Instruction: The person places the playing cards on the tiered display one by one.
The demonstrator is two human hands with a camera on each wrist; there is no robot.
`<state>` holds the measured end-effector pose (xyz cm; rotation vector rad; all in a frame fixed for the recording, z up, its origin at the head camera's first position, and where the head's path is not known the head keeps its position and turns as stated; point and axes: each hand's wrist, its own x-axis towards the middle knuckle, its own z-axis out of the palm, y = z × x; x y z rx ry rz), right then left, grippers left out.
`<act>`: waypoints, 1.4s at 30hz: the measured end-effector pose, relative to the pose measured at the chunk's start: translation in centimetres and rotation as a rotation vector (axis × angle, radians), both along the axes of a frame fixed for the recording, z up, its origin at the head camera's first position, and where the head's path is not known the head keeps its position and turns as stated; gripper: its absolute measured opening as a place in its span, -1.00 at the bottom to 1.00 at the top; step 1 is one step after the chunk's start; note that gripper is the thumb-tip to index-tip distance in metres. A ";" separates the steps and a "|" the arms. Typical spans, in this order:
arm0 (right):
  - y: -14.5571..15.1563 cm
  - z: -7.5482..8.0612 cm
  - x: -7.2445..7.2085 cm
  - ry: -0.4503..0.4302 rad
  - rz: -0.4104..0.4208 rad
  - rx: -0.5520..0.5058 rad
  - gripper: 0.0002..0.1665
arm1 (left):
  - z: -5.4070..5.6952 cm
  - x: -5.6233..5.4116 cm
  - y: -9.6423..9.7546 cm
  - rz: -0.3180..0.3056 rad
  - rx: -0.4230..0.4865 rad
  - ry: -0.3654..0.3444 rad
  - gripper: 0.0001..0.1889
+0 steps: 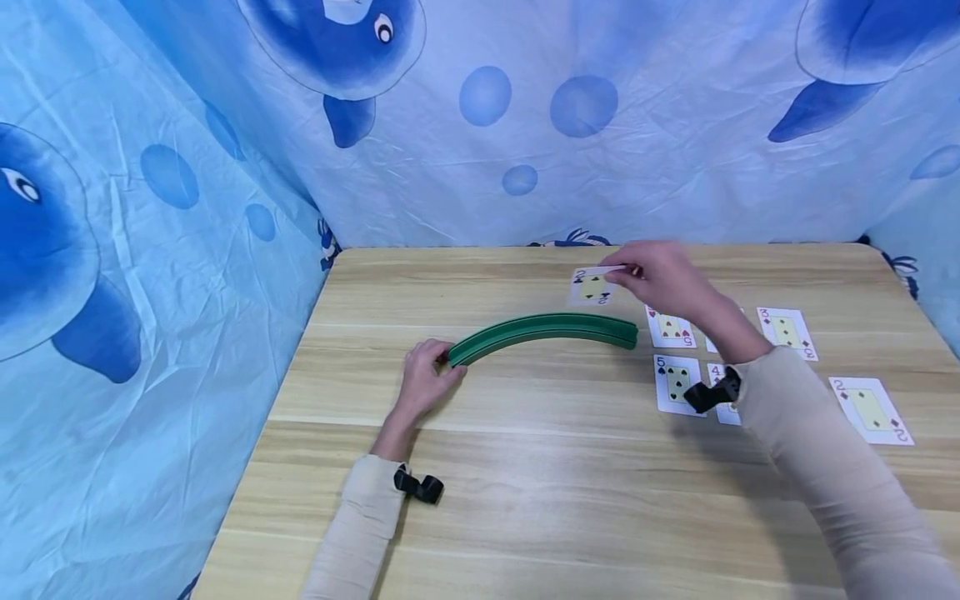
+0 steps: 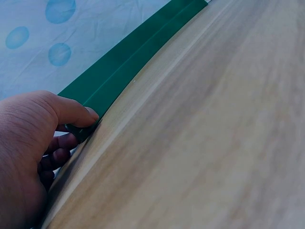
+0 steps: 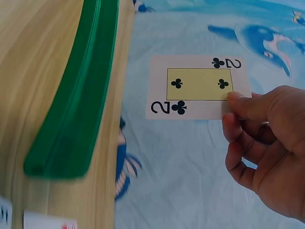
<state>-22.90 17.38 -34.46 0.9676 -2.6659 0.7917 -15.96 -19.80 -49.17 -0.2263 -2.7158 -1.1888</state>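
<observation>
My left hand (image 1: 426, 382) grips the left end of a green curved card holder (image 1: 543, 327), a long grooved strip on the wooden table. In the left wrist view its thumb lies on top of the green end, with the other fingers curled underneath. Beyond the strip's right half, my right hand (image 1: 667, 275) holds up a two of clubs playing card (image 3: 200, 85). Thumb and fingers pinch one corner of this card, its face plainly visible in the right wrist view. The card overlaps none of the green strip.
Several playing cards lie face up on the right of the table (image 1: 525, 500): a five of spades (image 1: 677, 385), a five of hearts (image 1: 670, 329), a three of diamonds (image 1: 787, 333) and a two of diamonds (image 1: 870, 410). My right forearm covers others partly. A blue whale-print curtain (image 1: 435, 183) surrounds the table.
</observation>
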 end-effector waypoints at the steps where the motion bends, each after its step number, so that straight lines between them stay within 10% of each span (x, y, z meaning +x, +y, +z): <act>1: -0.5 -0.1 -0.1 -0.007 0.018 -0.011 -0.78 | 0.0 0.0 0.0 -0.001 0.002 -0.003 -0.68; 15: -8.4 -0.6 -0.4 -0.143 0.128 -0.061 -0.75 | 0.0 0.1 0.1 0.001 -0.015 0.015 -0.67; 42: -16.4 -3.0 -0.4 -0.084 0.298 -0.033 -0.78 | 0.1 0.2 0.1 0.003 -0.028 0.039 -0.71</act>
